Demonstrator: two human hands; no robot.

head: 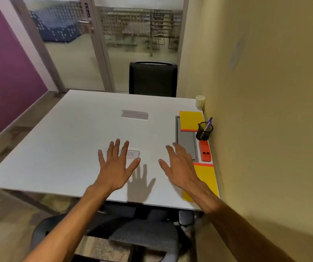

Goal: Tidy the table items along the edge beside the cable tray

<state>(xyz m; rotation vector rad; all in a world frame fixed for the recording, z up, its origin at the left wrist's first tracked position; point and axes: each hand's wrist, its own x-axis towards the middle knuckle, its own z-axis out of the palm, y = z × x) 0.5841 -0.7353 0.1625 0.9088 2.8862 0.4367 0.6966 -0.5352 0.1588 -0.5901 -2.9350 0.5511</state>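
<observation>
A white desk (76, 138) stands against a yellow wall. Along its right edge, beside the grey cable tray (186, 142), lie two yellow folders (190, 120), an orange stapler (204, 151) and a black mesh cup (204, 131) holding one blue pen (208, 123). Both hands, left hand (117, 165) and right hand (180, 165), hover with fingers spread, holding nothing.

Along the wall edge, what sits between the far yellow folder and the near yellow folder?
In the head view, a black mesh pen cup holding a blue pen, then an orange stapler, sit between the far yellow folder and the near yellow folder.
</observation>
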